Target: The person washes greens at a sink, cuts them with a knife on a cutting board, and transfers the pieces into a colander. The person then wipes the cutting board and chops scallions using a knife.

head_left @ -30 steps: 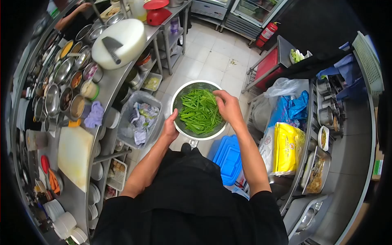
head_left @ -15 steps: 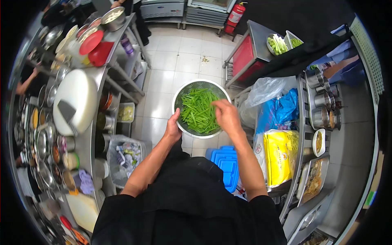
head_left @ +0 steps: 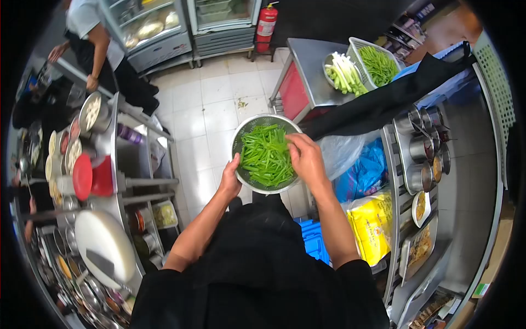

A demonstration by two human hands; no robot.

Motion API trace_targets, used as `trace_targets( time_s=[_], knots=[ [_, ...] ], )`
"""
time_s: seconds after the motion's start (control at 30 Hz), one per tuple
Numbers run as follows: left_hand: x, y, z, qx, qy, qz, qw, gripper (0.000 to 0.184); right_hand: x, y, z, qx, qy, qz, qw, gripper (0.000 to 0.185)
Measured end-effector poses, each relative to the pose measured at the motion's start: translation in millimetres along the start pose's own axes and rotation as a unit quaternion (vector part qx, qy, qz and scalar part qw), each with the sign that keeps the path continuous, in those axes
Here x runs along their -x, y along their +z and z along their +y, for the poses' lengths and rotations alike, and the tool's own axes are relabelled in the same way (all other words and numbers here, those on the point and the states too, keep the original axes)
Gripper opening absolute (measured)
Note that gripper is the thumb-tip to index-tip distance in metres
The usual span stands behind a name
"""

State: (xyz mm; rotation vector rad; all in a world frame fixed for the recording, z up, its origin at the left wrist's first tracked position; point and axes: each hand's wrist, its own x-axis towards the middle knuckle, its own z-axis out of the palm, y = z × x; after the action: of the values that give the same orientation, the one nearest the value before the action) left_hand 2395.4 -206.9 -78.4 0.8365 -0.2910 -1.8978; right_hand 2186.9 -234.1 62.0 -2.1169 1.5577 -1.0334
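A round metal colander [head_left: 239, 143] full of cut green stalks [head_left: 267, 156] is in front of my body, above the floor. My left hand [head_left: 230, 176] grips its left side, thumb up on the rim and the other fingers hidden beneath. Over the right rim reaches my right hand [head_left: 307, 157], fingers bent and closed, their tips at the stalks. What sits between those fingertips is hidden.
On the left counter are a white chopping block [head_left: 104, 241] with a cleaver [head_left: 100, 263] and a red bowl [head_left: 82, 176]. Ahead right, a steel table [head_left: 307, 55] bears leeks [head_left: 345, 75] and a basket of greens [head_left: 378, 64]. A person [head_left: 98, 44] stands ahead left.
The view has turned and moved forward, bringing the fridges, the person and the steel table nearer. My right hand has shifted slightly at the colander's right side; my left keeps its grip.
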Motion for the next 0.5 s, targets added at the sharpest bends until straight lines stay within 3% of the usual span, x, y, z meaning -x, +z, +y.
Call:
trace_targets(
  time_s=[0.1,0.17,0.2,0.3,0.43,0.5],
  knots=[
    [-49,7,6,-0.006,-0.002,0.002,1.000,0.054,-35,-4,9,-0.035,0.014,0.088,0.995,0.019],
    [-78,26,16,-0.015,-0.018,-0.031,0.999,0.054,-57,14,34,-0.031,0.041,0.042,0.998,0.022],
    [-92,32,19,-0.025,-0.028,-0.024,0.999,0.055,-65,16,43,0.097,0.107,-0.074,0.987,0.025],
    [-149,57,32,-0.049,-0.038,-0.025,0.998,0.056,-98,24,86,0.018,0.010,0.032,0.999,0.023],
    [-209,100,49,-0.072,-0.045,-0.021,0.996,0.056,-161,11,133,-0.086,0.030,0.057,0.994,0.028],
    [-235,130,59,-0.090,-0.047,-0.005,0.995,0.056,-190,16,151,-0.049,0.029,0.091,0.994,0.021]
  ],
)
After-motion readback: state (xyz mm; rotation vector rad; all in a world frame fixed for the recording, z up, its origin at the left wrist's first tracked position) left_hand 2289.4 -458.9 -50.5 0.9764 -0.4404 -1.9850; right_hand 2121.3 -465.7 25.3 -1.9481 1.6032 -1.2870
